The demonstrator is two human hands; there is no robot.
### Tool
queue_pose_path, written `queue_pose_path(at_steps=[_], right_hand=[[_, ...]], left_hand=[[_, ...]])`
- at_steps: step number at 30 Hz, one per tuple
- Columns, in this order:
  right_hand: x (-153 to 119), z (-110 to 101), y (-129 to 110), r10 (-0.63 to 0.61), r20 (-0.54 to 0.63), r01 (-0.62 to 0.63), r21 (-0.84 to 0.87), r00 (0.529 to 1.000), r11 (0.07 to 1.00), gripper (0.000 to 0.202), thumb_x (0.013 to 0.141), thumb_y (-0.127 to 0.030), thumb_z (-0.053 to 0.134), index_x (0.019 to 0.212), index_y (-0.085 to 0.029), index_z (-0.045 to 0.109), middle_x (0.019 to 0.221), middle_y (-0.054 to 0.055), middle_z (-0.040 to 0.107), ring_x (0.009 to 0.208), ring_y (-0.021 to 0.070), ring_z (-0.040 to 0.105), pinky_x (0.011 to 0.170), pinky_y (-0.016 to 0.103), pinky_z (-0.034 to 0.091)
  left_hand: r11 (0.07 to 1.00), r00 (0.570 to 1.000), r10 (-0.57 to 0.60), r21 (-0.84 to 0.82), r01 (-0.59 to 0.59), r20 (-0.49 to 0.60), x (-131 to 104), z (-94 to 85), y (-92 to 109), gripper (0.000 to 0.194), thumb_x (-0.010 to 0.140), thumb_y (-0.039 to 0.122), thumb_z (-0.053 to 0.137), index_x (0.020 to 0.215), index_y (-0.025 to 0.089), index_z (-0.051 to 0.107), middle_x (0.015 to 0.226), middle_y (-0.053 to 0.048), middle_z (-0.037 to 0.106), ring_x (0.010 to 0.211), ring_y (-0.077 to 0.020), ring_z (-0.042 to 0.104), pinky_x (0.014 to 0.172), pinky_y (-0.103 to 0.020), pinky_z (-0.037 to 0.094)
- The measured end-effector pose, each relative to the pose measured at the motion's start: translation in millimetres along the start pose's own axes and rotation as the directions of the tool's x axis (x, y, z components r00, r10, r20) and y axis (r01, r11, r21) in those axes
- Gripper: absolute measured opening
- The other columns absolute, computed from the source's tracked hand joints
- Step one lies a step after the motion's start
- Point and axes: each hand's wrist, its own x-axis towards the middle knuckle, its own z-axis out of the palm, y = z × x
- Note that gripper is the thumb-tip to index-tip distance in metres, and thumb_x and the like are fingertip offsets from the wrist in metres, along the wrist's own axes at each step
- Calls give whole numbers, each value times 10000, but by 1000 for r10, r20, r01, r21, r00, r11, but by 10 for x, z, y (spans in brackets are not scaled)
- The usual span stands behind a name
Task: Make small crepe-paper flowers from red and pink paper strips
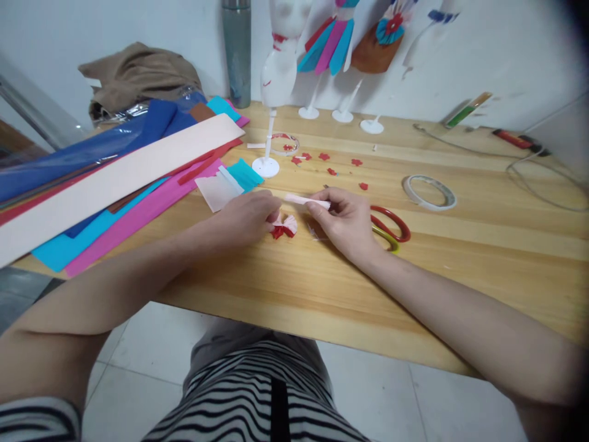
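My left hand [246, 218] is closed, thumb and fingers pinching the edge of a small gathered bow [289, 226] of pink and red crepe paper, low over the table. A narrow, folded pale pink paper strip [301, 200] is held between the thumb and fingers of my right hand [347, 218], its free end pointing toward my left hand. Beside my right wrist lie scissors with red and yellow handles [399, 224]; the hand and forearm hide their blades. White thread-like scraps [316, 232] rest between the two hands.
Crepe-paper sheets [115, 178] are piled at left. A white dress-form stand [265, 167] stands ahead, dressed mannequins [329, 46] behind it. Small red paper flowers [324, 157] dot the table [276, 288]. A tape roll [430, 192] lies right; a bottle [238, 55] stands by the wall.
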Motion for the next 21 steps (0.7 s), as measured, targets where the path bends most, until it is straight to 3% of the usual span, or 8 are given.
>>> queue_pose_path(at_steps=[7,12,17,21], right_hand=[[6,13,28,-64,69,76,-196,996,978,131,817,-281,604,831,-220,719,796,57,717,751,225,661,641,333,509],[17,15,39,-66,62,78,-219,996,973,144,816,-264,603,869,-210,726,827,67,723,756,222,659,672,341,515],[19,3,19,-66,73,82,-258,995,963,225,804,-263,592,980,-212,722,892,87,724,814,247,669,722,371,533],[23,-9,0,-72,94,94,-263,993,960,391,749,-200,572,1121,-172,686,981,119,711,892,275,677,787,409,548]], left_hand=[[996,997,-78,-53,77,-17,3,-104,-20,89,782,172,583,693,169,572,679,-3,616,646,-138,545,588,-259,333],[1000,1000,-18,20,18,-3,-80,-79,73,257,807,390,663,935,172,619,934,-41,654,847,-199,605,678,-282,385],[989,999,35,141,-37,17,-121,20,115,303,859,276,581,1135,156,614,1078,-97,594,930,-221,602,732,-307,425],[991,999,40,132,-39,-2,-74,52,49,207,889,177,489,994,140,664,969,-91,596,903,-216,601,771,-326,439]])
